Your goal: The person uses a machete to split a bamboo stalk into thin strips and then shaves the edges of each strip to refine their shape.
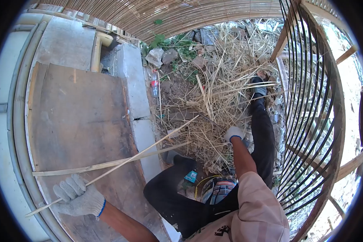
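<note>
From the head camera, the left hand (77, 196) has its grip closed around a long thin bamboo strip (121, 164) lying across the wooden desk (80, 117). It looks pale, light and bendy; hold it near the end. The right hand (233, 133) reaches into the far straw pile (213, 101), maybe closed on some.

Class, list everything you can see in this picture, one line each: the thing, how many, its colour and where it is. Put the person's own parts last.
bamboo strip: two, pale tan, crossing over the board
wooden board: one, brown, left
concrete blocks: several, grey, beside the board
bamboo scraps: heap, straw yellow, on the ground, centre
plastic bottle: one, clear, by the blocks
curved slat frame: one, dark, right
stones: a few, grey, top centre
left hand: white glove, grips one thin strip
right hand: white glove, down in the scraps
legs: black trousers
</note>
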